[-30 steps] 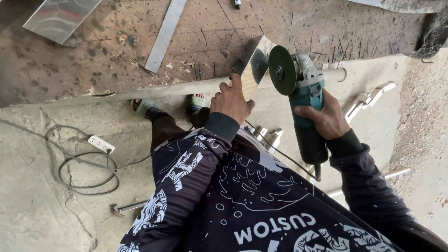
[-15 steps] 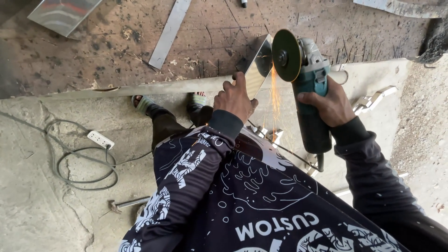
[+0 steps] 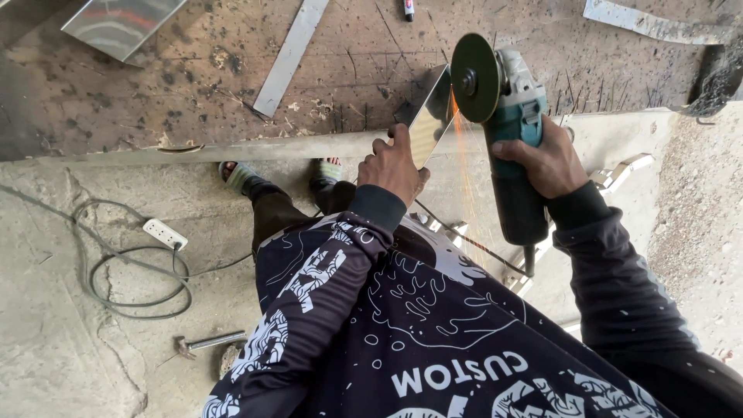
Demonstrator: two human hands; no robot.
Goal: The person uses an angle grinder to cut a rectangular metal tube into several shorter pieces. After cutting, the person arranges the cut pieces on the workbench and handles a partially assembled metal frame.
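Scarred workbench top (image 3: 193, 85), edge running left to right. On it: flat metal strip (image 3: 292, 56) lying diagonally; shiny sheet offcut (image 3: 124, 22) at upper left; marker (image 3: 408, 9) at top edge; bent metal strip (image 3: 658, 23) at upper right. Below, on concrete floor (image 3: 54, 356): white power strip (image 3: 166, 234) with coiled grey cable (image 3: 131, 282); hammer (image 3: 209, 342) nearby.

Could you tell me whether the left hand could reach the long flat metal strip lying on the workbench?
Probably not now: the left hand grips the shiny metal piece being ground; the strip lies unobstructed.
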